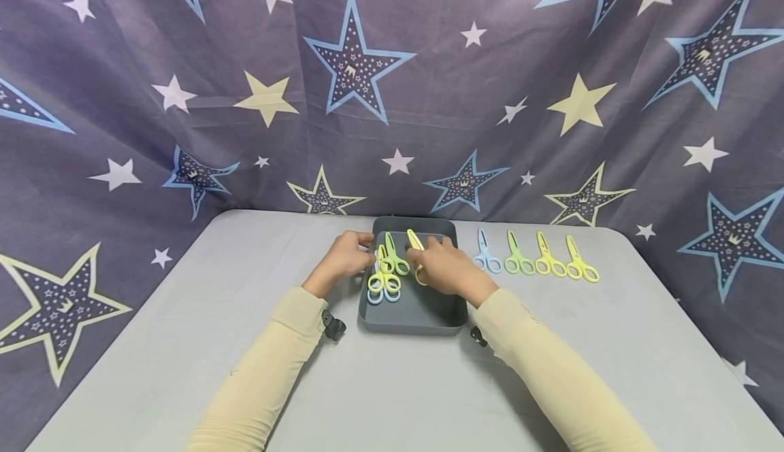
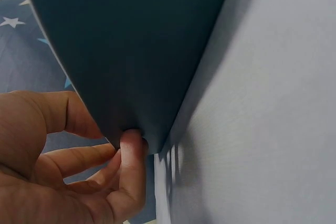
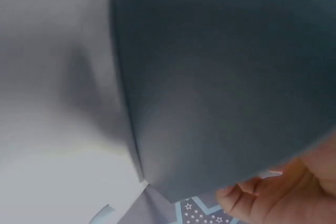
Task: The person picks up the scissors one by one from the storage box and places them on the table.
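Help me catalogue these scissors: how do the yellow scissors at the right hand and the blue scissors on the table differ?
The yellow scissors are in the grip of the right hand, over the tray; the blue scissors lie on the table, to the tray's right. The hand partly hides the yellow scissors, while the blue scissors show nearly whole. Both point their blades away from the person.

Head cam bright w/ soft shadows on tbl (image 1: 416,384); wrist cams dimmer, R blurry.
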Motion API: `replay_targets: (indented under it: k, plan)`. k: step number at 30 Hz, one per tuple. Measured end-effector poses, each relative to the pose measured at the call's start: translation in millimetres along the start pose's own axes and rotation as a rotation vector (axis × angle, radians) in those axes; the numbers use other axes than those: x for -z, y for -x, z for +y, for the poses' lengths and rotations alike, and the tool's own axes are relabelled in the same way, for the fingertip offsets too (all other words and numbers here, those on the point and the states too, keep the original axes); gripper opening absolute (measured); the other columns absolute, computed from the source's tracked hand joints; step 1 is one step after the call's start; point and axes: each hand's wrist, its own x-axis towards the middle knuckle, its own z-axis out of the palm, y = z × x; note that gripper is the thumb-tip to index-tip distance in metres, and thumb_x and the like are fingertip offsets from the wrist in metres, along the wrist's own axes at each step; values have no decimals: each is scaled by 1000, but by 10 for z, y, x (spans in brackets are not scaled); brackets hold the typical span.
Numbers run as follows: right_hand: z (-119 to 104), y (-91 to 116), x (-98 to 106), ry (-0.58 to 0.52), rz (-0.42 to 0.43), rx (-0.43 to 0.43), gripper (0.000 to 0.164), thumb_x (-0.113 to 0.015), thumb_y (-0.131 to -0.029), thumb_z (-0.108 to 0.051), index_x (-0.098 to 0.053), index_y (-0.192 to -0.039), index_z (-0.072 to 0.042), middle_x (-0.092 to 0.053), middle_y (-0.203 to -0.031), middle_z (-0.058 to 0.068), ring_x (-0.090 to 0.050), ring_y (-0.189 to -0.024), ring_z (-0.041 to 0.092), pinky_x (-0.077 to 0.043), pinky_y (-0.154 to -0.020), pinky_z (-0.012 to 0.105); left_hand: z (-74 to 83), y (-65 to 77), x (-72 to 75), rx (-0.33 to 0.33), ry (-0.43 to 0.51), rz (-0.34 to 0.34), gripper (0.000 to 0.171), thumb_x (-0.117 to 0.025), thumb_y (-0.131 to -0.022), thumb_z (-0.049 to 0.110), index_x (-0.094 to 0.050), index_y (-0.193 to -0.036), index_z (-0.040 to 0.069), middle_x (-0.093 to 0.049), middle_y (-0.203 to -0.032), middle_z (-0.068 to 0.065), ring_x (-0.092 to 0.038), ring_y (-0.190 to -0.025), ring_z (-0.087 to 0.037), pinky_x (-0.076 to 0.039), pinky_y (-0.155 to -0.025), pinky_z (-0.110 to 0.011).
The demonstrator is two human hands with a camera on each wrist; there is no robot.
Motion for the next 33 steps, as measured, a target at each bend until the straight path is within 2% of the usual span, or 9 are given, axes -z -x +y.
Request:
replay_targets:
  k: [3,10,19,33]
  plan:
    - [3,31,27,-2,17,7,19,-68,-93,-19,-67,-111,-22,-61,-106,12,-53,-91,33,-52,-69,45,4,0,1,3,0,-1,64,-65,-82,7,-54,-145,-3,-63,-135,-22,-56,-128,-39,-48,-106,-48]
    - [16,114,42,53,93,51,12,-71,-91,-20,-66,-102,-22,-59,-95,9,-50,-82,30,-46,-64,41,10,4,7,11,16,-2,64,-65,-82,7,-54,-145,-3,-62,-135,-23,-55,-129,-39,-47,-107,-49]
    - [49,223,28,118,182,87,13,-74,-88,-16,-64,-96,-20,-59,-91,13,-48,-78,31,-43,-61,41,4,14,-7,0,14,-1,64,-66,-83,7,-54,-145,-3,-62,-135,-23,-56,-128,-38,-46,-108,-49]
    - [111,429,84,176,274,79,15,-75,-83,-13,-63,-92,-17,-60,-86,15,-46,-71,31,-39,-58,40,-10,-3,1,-22,-2,10,65,-66,-81,7,-54,-144,-4,-64,-133,-23,-57,-127,-37,-46,-107,-47]
